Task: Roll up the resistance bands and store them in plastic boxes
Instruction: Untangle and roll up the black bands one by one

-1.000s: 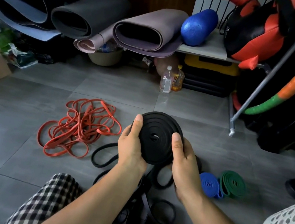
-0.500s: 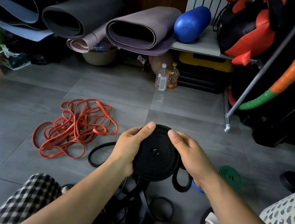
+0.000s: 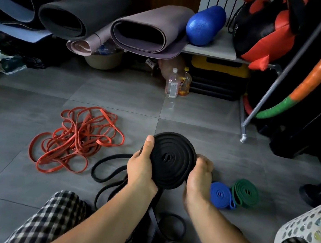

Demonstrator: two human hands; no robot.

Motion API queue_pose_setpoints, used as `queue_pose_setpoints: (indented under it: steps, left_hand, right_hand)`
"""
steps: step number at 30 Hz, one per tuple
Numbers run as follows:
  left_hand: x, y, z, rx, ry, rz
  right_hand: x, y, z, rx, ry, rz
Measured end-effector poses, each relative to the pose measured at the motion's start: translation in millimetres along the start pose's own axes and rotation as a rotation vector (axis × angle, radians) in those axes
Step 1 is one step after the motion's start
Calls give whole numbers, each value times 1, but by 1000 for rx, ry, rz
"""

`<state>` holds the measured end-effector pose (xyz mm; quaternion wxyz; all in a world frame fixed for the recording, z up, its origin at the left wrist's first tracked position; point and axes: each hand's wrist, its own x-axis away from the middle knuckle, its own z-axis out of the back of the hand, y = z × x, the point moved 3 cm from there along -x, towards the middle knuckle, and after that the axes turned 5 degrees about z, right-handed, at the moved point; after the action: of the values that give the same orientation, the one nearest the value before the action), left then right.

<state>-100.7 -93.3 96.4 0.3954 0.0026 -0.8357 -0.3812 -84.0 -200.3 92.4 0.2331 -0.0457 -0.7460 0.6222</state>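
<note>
Clasping black band roll (image 3: pixel 171 162): left hand (image 3: pixel 141 169), right hand (image 3: pixel 197 179); bottle label (image 3: pixel 172 87) blurred.

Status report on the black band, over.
Left hand, right hand grip black roll. Loose black band trails on floor below. Red bands tangled left; blue roll, green roll at right.

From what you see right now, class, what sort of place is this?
Probably a home gym storage corner: rolled exercise mats, a blue foam roller on a shelf, and red resistance bands loose on the tiled floor.
</note>
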Motion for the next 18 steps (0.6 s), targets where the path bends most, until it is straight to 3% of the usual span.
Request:
queue_pose_setpoints:
  steps: [3, 9, 12, 18]
  left_hand:
    - [-5, -8, 3, -25, 48, -16]
    - [-15, -8, 13, -32, 161, -60]
    - [-24, -21, 22, -124, 199, -54]
    - [-50, -72, 33, -162, 286, 60]
  right_hand:
    - [-6, 7, 5, 160, 52, 87]
    - [9, 29, 3, 752, -118, 263]
    - [8, 44, 14, 908, -216, 152]
    - [-17, 85, 30, 910, -303, -66]
